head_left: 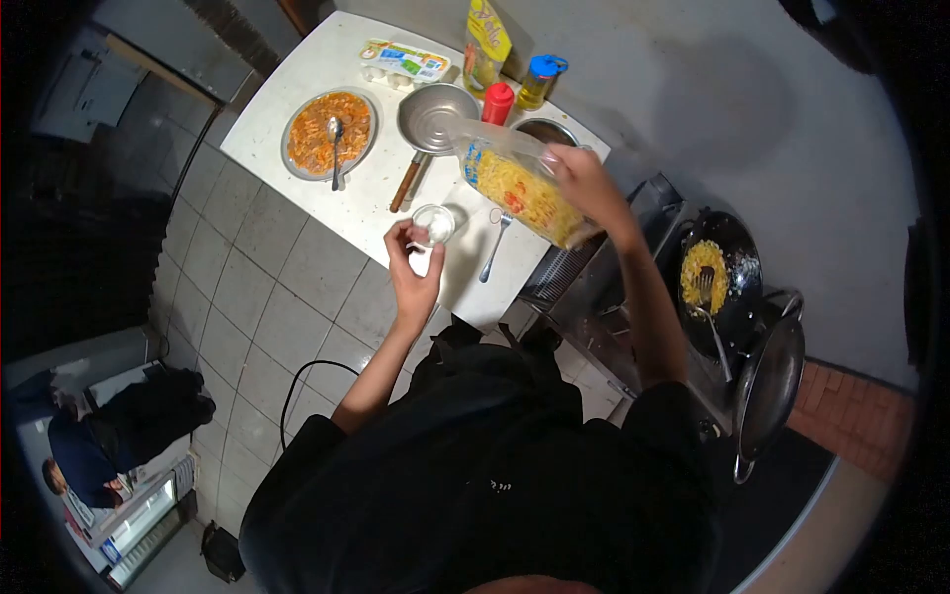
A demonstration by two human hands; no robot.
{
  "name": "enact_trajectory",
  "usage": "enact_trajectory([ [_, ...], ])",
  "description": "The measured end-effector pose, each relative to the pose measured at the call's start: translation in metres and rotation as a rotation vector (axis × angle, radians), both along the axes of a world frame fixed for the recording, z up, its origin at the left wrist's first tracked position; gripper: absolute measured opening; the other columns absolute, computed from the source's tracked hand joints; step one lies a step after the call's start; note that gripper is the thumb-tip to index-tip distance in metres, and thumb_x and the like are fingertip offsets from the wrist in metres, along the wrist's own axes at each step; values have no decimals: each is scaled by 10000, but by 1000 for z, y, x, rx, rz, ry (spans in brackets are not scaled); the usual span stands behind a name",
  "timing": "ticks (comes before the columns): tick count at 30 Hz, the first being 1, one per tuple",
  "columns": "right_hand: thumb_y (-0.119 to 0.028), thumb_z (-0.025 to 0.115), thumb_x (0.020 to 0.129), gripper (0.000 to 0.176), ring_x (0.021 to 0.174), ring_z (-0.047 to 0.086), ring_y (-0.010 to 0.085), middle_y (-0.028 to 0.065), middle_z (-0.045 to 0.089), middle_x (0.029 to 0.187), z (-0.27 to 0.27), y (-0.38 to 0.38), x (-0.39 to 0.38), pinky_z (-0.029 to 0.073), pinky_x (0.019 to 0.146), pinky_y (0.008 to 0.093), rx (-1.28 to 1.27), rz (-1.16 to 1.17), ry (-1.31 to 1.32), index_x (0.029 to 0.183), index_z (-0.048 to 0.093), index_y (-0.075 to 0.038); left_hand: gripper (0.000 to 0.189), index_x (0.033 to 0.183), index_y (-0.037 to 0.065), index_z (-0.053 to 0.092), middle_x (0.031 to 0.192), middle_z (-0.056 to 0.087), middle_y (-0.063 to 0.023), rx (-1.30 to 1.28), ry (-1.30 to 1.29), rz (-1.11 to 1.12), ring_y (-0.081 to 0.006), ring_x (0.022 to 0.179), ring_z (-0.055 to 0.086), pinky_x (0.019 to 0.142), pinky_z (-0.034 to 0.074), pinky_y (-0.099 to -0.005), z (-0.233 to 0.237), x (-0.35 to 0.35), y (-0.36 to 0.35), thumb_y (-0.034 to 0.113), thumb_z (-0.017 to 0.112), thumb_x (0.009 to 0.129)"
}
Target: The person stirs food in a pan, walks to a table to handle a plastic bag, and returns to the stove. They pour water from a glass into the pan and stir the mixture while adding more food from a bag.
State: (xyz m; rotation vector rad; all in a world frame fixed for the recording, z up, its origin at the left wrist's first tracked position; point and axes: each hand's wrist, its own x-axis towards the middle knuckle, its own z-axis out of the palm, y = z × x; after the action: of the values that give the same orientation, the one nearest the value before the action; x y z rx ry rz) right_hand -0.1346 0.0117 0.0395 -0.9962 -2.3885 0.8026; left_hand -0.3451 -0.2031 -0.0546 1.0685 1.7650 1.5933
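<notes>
My right hand (584, 183) grips the top edge of a clear plastic bag (524, 193) of yellow pasta, which hangs tilted over the right part of the white table (277, 109). Near the table's front edge, my left hand (416, 262) has its thumb and fingers curved around the near side of a small clear cup (433, 226); whether they press on it is hard to see. A fork (495, 247) lies to the right of the cup. Behind the cup is a metal pan (435, 119) with a wooden handle.
A plate of orange food (327, 134), an egg carton (404, 61), a red bottle (498, 103), a yellow pouch (485, 45) and a blue-lidded jar (541, 81) stand on the table. At right are a wok (727, 282) with yellow food and another pan (770, 386). A person (119, 436) is far left.
</notes>
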Motion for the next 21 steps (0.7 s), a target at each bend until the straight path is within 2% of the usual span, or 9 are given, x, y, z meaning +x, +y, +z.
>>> enact_trajectory([
  [4, -208, 534, 1016, 233, 590, 522, 337, 155, 584, 706, 104, -49, 68, 457, 601, 366, -87, 9, 47, 969, 625, 2, 969, 1466, 29, 249, 1346, 499, -218, 200, 61, -242, -341, 1279, 494, 1107, 369, -434, 30, 34, 72, 248, 863, 750],
  [6, -219, 548, 1025, 239, 567, 506, 148, 14, 539, 658, 159, -77, 97, 415, 546, 279, -700, -437, 72, 891, 615, -33, 1064, 1486, 15, 229, 1388, 490, -230, 211, 6, -498, -365, 1310, 484, 1123, 368, -434, 53, 65, 105, 381, 881, 728],
  [7, -219, 548, 1025, 239, 567, 506, 148, 14, 539, 658, 169, -82, 120, 415, 546, 279, -690, -471, 79, 891, 615, -33, 1031, 1485, 9, 283, 1411, 490, -223, 187, -125, -698, -327, 1325, 483, 1125, 370, -409, 58, 84, 115, 429, 866, 745],
  [9, -238, 566, 1025, 247, 586, 482, 34, -59, 530, 690, 188, -90, 170, 361, 500, 208, -1077, -359, 440, 851, 610, -67, 962, 1474, 5, 350, 1414, 498, -204, 115, -207, -919, -282, 1328, 481, 1125, 364, -379, 57, 131, 123, 397, 864, 762],
  [12, -259, 562, 1026, 301, 486, 426, 34, -51, 499, 629, 213, -116, 205, 316, 422, 220, -982, -705, 475, 784, 575, -80, 922, 1469, 7, 381, 1398, 518, -183, 73, -64, -1044, -256, 1321, 480, 1117, 364, -368, 42, 215, 110, 373, 863, 774],
  [15, -314, 557, 1032, 368, 416, 351, 34, -59, 425, 559, 220, -123, 281, 287, 379, 243, -1032, -791, 388, 750, 547, -77, 863, 1490, 30, 334, 1368, 541, -140, -57, -534, -1189, -241, 1276, 517, 1083, 403, -352, 63, 281, 71, 357, 810, 850],
  [17, -350, 547, 1033, 409, 408, 339, 50, -57, 389, 539, 240, -126, 315, 271, 364, 252, -1092, -895, -15, 744, 535, -61, 893, 1525, 30, 278, 1415, 502, -149, -207, -636, -1313, -236, 1305, 490, 1096, 397, -362, 75, 316, 58, 371, 782, 871],
  [19, -377, 527, 1034, 436, 404, 334, 61, -53, 365, 521, 235, -129, 351, 251, 352, 256, -1082, -943, -86, 765, 557, -35, 924, 1560, 29, 223, 1462, 464, -157, -362, -723, -1431, -231, 1334, 462, 1109, 391, -373, 76, 349, 45, 385, 754, 893],
  [21, -363, 516, 1035, 422, 396, 326, 64, -45, 366, 519, 224, -123, 387, 252, 351, 258, -1058, -880, -347, 800, 589, -20, 900, 1556, 44, 229, 1455, 477, -164, -435, -1110, -1566, -242, 1301, 512, 1077, 447, -386, 68, 380, 32, 413, 732, 906],
])
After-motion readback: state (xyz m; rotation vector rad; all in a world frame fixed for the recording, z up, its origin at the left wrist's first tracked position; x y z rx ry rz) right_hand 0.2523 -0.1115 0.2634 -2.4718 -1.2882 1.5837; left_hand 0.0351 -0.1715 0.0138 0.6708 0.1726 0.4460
